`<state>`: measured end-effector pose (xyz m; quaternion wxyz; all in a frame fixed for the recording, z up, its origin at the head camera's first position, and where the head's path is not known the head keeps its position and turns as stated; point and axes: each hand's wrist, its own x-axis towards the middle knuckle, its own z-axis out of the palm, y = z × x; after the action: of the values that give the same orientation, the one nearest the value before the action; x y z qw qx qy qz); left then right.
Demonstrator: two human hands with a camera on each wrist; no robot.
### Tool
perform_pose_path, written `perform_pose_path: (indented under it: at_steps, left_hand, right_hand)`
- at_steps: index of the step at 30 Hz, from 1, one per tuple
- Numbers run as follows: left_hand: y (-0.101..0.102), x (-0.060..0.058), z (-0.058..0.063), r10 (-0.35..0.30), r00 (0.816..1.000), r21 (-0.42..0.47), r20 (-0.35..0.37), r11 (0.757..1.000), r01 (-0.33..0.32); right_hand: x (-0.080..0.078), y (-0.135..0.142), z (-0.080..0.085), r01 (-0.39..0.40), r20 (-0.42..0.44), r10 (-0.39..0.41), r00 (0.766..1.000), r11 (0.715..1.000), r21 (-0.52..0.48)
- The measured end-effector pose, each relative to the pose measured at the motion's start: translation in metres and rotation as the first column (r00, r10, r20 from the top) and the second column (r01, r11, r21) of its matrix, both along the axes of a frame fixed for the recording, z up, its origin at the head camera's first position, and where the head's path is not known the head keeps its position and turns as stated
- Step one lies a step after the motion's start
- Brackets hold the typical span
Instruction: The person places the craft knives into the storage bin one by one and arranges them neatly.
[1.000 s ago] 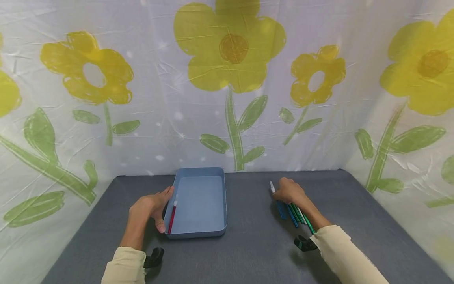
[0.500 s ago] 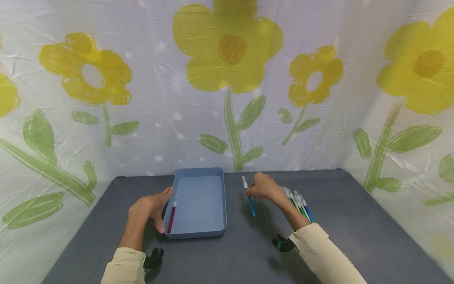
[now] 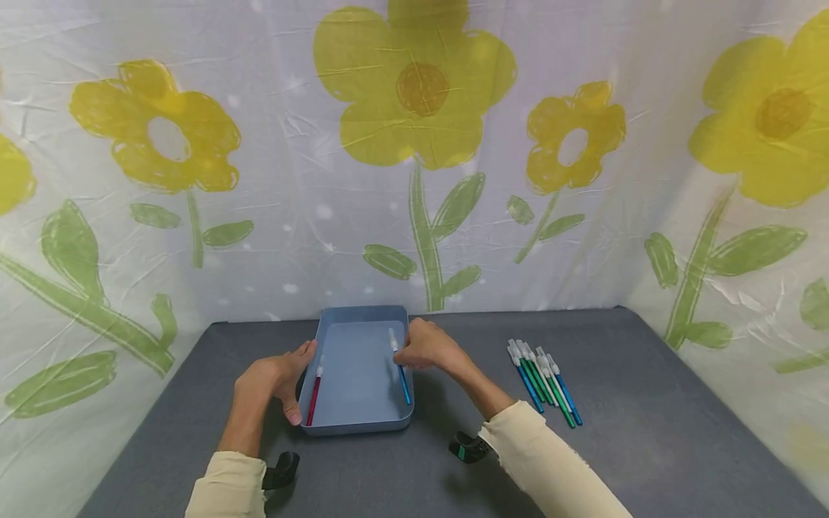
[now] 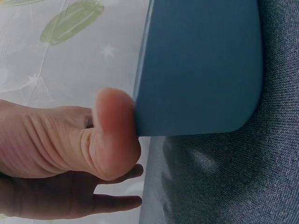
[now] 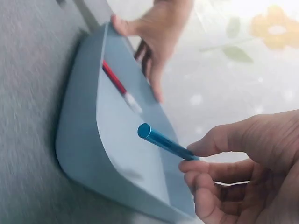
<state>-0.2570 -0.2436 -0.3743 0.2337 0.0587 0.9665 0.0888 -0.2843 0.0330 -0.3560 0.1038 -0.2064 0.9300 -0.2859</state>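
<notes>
My right hand [image 3: 429,345] pinches a blue marker pen [image 3: 404,385] between thumb and fingertips over the right side of a blue-grey tray [image 3: 356,381]. The marker slants, its pale cap pointing away from me; in the right wrist view its round blue end [image 5: 144,131] faces the camera. A red marker pen [image 3: 314,399] lies along the tray's left inner wall. My left hand [image 3: 275,378] rests against the tray's left side with extended fingers, and its thumb [image 4: 114,135] touches the near left corner.
Several blue and green marker pens [image 3: 544,381] with pale caps lie bunched on the dark grey table [image 3: 648,432] to the right. Behind the table hangs a pale curtain [image 3: 291,237] with yellow flowers.
My right hand has lifted the blue marker pen from the bunch on the right and carried it left over the tray. The left hand and tray have kept their places.
</notes>
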Motion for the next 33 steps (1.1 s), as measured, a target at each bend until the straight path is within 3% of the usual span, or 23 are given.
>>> perform_pose_path:
  at_steps: [9, 25, 33]
  left_hand:
    - [-0.002, -0.001, 0.001, -0.022, 1.0, -0.008, -0.005, 1.0, 0.022]
    - [-0.001, -0.001, 0.0, -0.023, 1.0, -0.038, -0.005, 0.999, 0.023]
    - [-0.002, 0.001, 0.002, -0.021, 1.0, 0.012, 0.006, 1.0, 0.021]
  right_hand:
    - [0.007, -0.049, -0.012, -0.075, 0.061, 0.079, 0.995, 0.995, -0.059]
    - [0.01, -0.114, -0.048, 0.095, 0.176, -0.061, 0.982, 0.977, -0.191]
    - [0.015, -0.131, -0.053, 0.125, 0.153, -0.107, 0.982, 0.985, -0.115]
